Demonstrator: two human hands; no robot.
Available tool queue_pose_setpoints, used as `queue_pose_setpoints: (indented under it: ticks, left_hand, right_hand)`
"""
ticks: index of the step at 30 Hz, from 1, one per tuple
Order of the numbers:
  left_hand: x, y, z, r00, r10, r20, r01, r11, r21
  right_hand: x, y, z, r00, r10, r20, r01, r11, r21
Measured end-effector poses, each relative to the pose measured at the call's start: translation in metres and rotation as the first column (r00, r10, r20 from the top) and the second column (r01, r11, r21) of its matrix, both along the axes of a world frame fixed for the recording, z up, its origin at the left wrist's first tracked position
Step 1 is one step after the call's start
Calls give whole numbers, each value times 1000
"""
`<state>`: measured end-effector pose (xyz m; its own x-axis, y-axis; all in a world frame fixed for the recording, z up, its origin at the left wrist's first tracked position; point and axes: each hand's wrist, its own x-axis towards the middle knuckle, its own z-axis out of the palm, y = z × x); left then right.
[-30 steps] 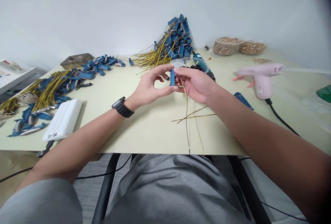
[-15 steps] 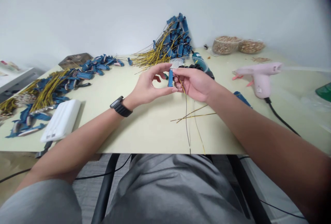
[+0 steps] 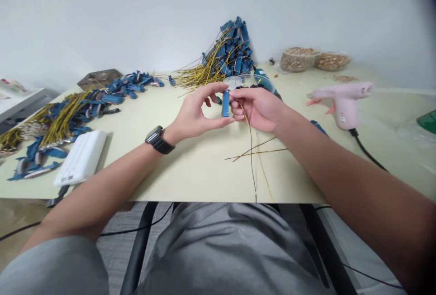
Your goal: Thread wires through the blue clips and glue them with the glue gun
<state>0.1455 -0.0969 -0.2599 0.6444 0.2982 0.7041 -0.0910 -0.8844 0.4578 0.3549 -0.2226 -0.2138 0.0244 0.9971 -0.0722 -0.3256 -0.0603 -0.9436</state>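
Between my hands, above the table, a small blue plastic piece (image 3: 225, 104) stands upright. My left hand (image 3: 195, 112), with a black watch on its wrist, grips the piece by its ends, forefinger on top and thumb below. Pinched at the piece's right side is my right hand (image 3: 259, 107), with thumb and forefinger closed near its upper end. From these fingers a black wire and a yellow wire (image 3: 251, 138) hang down toward the table's front edge. The exact contact of my right fingertips is hidden.
A pink glue gun (image 3: 344, 99) stands at right, its cord trailing forward. Blue pieces with yellow wires are heaped at the back (image 3: 235, 49) and at left (image 3: 64, 113). A white power bank (image 3: 81, 157) lies front left. Tubs of small tan bits (image 3: 298, 60) stand behind.
The blue piece has shifted very slightly to the right. The hanging wires have swung a little to the right, and my right wrist has turned slightly.
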Motion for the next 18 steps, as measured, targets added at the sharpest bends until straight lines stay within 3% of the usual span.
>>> queue_pose_setpoints:
  ticks: [6, 13, 18]
  left_hand:
    - [1, 2, -3, 998, -36, 57, 32, 997, 69]
    - [7, 16, -11, 997, -49, 57, 52, 997, -57]
    - [6, 17, -8, 1000, -11, 10, 11, 1000, -25]
  right_hand:
    - [6, 0, 1, 997, 58, -53, -60, 998, -30]
    - [9, 3, -1, 994, 50, -99, -56, 997, -58]
    - [12, 4, 1, 988, 96, -124, -107, 990, -91]
